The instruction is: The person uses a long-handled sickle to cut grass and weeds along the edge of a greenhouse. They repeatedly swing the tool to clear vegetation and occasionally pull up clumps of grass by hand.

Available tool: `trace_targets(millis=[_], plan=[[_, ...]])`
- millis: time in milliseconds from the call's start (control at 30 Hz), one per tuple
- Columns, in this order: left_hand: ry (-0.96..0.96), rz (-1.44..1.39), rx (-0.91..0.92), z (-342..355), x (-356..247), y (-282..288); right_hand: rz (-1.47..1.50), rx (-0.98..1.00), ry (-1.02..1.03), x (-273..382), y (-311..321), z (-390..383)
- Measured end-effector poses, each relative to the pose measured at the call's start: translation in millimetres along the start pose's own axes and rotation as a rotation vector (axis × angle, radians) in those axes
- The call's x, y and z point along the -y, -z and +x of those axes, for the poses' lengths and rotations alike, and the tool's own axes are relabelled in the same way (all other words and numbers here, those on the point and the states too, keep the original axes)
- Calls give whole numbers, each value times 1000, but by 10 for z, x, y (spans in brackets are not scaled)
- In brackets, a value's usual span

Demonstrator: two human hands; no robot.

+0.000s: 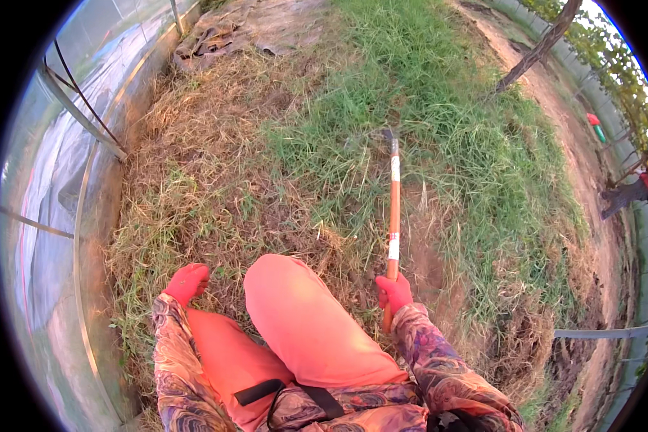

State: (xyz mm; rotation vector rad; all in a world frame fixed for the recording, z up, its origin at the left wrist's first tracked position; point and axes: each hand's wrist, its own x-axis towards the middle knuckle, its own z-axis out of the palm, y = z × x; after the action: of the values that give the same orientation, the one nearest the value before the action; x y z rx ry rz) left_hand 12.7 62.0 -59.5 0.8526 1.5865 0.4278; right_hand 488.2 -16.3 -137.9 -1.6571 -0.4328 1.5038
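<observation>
Red-gloved right hand (394, 291) grips a wooden-handled tool (394, 205), its head apparently part-hidden by grass (439, 108); left hand (187, 284) curls closed.

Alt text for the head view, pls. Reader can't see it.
A red-gloved right hand grips a long-handled sickle, its head among green grass. The gloved left hand is curled near the left leg, nothing visible in it. Dry grass covers the ground on the left.
</observation>
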Motion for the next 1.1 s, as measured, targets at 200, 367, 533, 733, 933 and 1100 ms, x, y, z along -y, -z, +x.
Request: trace_targets(millis=[200,367,533,733,933,1100], plan=[[13,-24,-39,19,16,82,-121,45,-113,-255,-128,-252],[42,11,-27,-8,88,99,-262,-29,-127,-482,362,-1040],[-3,-16,-22,-54,11,20,-181,-86,-64,-98,335,-944],[-21,-68,-19,-56,-46,-12,-108,-322,305,365,166,-123],[21,27,-93,-190,-98,-31,26,-278,249,631,194,518],[8,-29,6,14,-62,6,21,-132,210,916,-37,1087]])
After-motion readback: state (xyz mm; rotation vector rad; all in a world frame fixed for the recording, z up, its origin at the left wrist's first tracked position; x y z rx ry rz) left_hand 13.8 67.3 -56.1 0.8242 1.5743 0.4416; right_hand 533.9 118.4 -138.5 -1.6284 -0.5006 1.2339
